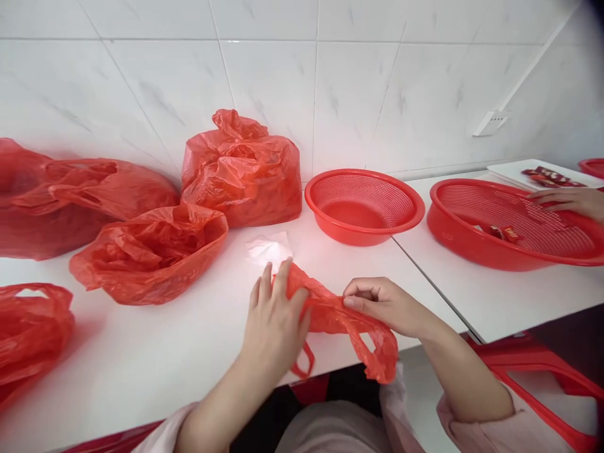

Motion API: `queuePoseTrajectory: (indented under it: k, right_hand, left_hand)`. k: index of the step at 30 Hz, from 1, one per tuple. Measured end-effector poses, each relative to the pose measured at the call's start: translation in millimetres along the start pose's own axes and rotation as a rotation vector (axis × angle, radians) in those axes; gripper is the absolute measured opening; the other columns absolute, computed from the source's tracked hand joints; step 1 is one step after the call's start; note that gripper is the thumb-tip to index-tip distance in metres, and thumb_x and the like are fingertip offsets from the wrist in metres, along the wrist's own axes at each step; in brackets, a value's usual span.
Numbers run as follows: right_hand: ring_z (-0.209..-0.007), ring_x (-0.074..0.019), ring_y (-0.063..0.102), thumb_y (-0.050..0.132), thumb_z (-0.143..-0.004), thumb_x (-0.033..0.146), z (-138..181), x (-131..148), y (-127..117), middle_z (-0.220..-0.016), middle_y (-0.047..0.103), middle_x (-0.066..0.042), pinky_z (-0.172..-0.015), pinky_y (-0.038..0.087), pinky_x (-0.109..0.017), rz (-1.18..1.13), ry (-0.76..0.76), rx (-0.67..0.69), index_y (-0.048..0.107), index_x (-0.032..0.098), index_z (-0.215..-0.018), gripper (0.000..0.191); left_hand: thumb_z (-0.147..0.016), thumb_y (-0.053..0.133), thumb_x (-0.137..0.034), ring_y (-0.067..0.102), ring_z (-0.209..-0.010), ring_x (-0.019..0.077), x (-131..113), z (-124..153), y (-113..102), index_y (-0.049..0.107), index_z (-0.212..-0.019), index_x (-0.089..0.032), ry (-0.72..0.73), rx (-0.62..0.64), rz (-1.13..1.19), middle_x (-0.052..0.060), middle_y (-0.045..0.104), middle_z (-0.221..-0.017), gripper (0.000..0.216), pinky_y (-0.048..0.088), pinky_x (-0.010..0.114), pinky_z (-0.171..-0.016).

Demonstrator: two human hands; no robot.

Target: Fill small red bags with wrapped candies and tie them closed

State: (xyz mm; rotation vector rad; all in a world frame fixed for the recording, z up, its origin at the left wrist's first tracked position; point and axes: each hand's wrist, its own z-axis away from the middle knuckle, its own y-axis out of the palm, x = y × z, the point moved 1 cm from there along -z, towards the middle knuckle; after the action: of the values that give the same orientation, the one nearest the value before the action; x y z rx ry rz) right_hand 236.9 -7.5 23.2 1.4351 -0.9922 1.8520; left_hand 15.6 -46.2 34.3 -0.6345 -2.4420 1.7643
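A thin red plastic bag (pixel 325 314) lies crumpled at the front edge of the white table, with its handle loops hanging over the edge. My right hand (pixel 384 304) pinches the bag between thumb and fingers. My left hand (pixel 276 314) is at the bag's left end, fingers spread and slightly blurred; whether it presses on the plastic is hard to tell. Just beyond the left fingertips is a crumpled white tissue-like sheet (pixel 268 247). Farther back stands a red perforated basin (pixel 363 234).
Several red plastic bags, including a full one (pixel 243 176) and an open one (pixel 155 267), stand at left and back. On the right, another person's hand (pixel 573 200) is at a larger red basin (pixel 481 251) holding small wrapped packets (pixel 504 233). A tiled wall (pixel 268 75) bounds the back.
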Motion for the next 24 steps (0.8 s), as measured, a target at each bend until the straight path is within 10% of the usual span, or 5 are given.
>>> queuePoseTrajectory:
  k: [7, 13, 18, 24]
  right_hand:
    - [-0.047, -0.01, 0.043, 0.061, -0.081, 0.044, 13.9, -36.0, -48.7, -0.055, 0.045, 0.006, -0.049, 0.035, -0.023, 0.169, 0.132, -0.243, 0.06, 0.018, -0.086, 0.026]
    - [-0.122, -0.0326, 0.047, 0.058, -0.085, 0.047, 68.2, -47.4, -137.8, -0.13, 0.054, -0.019, -0.099, 0.035, -0.045, 0.982, 0.005, -1.398, 0.059, 0.018, -0.119, 0.044]
    - [-0.135, -0.0448, 0.027, 0.053, -0.085, 0.058, 100.8, -80.1, -211.0, -0.146, 0.035, -0.028, -0.095, 0.028, -0.058, 1.215, 0.448, -1.307, 0.062, 0.013, -0.119, 0.057]
    - [-0.14, -0.027, 0.032, 0.053, -0.085, 0.047, 165.6, -100.8, -198.5, -0.134, 0.049, -0.025, -0.106, 0.032, -0.04, 1.242, 0.316, -1.293, 0.064, 0.018, -0.086, 0.031]
  left_hand:
    - [-0.082, 0.037, -0.004, 0.067, -0.083, 0.0239, 60.2, -5.5, 13.2, 0.071, -0.095, -0.019, -0.205, 0.203, 0.084, 0.006, 0.07, -0.094, 0.039, 0.053, 0.035, -0.069]
    - [-0.078, 0.056, -0.019, 0.052, -0.068, 0.0143, 69.5, -29.7, -9.5, 0.064, -0.065, -0.019, -0.205, 0.009, 0.656, 0.001, 0.051, -0.077, 0.016, 0.04, 0.023, -0.057]
    - [-0.079, 0.065, -0.041, 0.044, -0.061, 0.0115, 71.8, -114.1, 21.1, 0.046, -0.058, -0.018, -0.272, -0.047, 1.045, -0.004, 0.041, -0.061, 0.036, 0.039, 0.022, -0.059]
    - [-0.093, 0.054, -0.04, 0.059, -0.067, 0.0123, 49.1, -196.5, 78.5, 0.059, -0.103, -0.013, -0.46, 0.122, 1.234, 0.003, 0.062, -0.087, 0.029, 0.051, 0.027, -0.06]
